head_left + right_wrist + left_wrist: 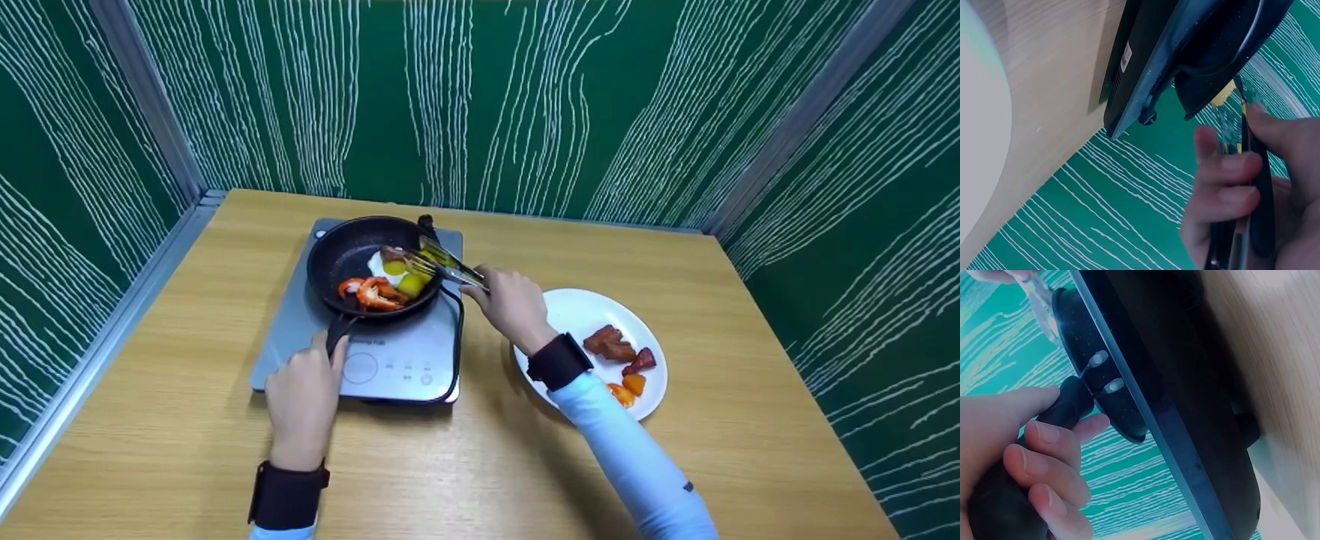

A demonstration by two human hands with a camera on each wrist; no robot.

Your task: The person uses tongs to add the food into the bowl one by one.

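Observation:
My left hand (304, 394) grips the black handle (1067, 405) of a dark frying pan (330, 259) over an induction cooktop (292, 330). Inside the pan, a fried egg (391, 266) lies among red-orange pieces (380, 294) and yellow-green pieces (411, 285), with a small brown piece (391, 253) at the egg's far edge. My right hand (516, 307), to the right of the pan, holds metal tongs (459, 276) with black handles (1262, 208). Their fork-like ends reach over the pan's right side and stand apart; a yellow piece (1222, 94) shows near them in the right wrist view.
Partly beneath my right forearm, a white plate (574, 307) bears brown meat-like pieces (609, 343) and orange pieces (634, 385). A black cord (459, 330) runs along the cooktop's right side. Green panels (525, 112) with white lines enclose the wooden table (480, 465) on three sides.

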